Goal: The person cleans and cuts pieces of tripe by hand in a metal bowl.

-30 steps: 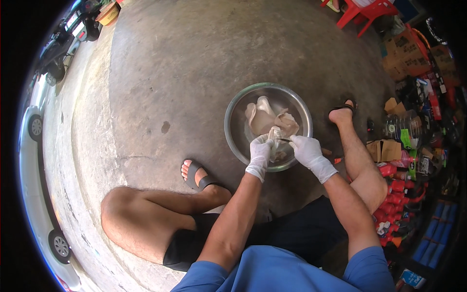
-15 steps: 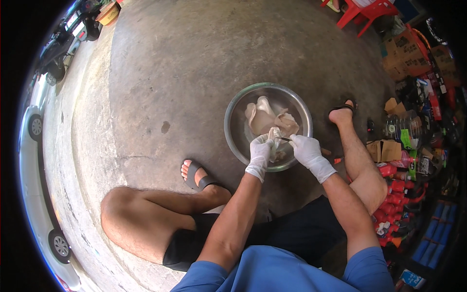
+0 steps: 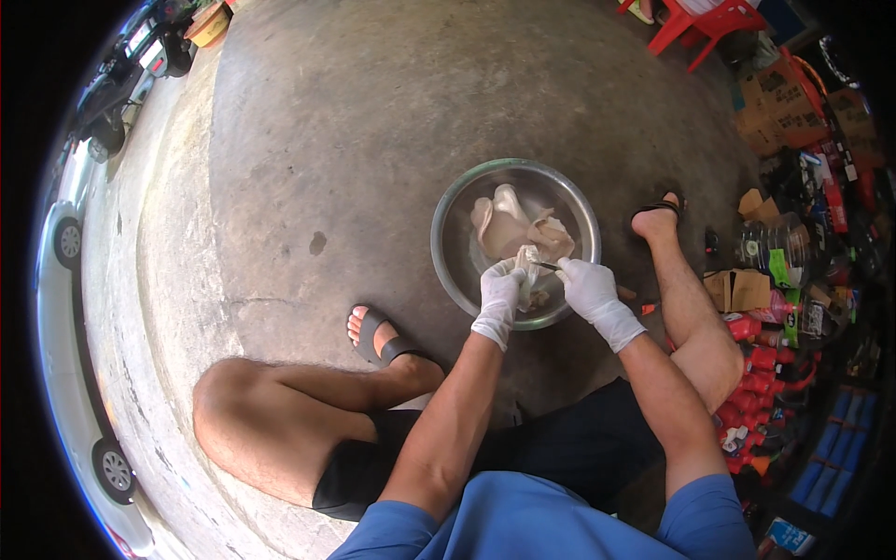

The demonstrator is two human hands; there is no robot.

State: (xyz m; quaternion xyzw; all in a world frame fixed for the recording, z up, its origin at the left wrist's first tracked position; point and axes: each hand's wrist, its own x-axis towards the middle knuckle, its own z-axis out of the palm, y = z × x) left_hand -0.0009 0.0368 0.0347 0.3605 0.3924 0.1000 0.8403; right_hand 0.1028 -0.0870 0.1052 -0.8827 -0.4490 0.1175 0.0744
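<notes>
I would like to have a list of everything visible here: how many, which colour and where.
Bowl: one, silver, on the floor
Floor: one, grey-brown, throughout
Pale pieces: several, off-white, in the bowl
Held piece: one, whitish, over the bowl
Tool: one, dark, thin, over the bowl
Car: one clear, silver, left edge
Pot: one, yellow, top left
Chair: one clear, red, top right
Cardboard: several, brown, right
Bottles: many, red, right
Clutter: uncounted, mixed, right
Sandals: two, black, on the feet
Shorts: one pair, black, lower middle
Shirt: one, blue, bottom
Left hand: one, white-gloved, gripping the held piece
Right hand: one, white-gloved, gripping the tool
</notes>
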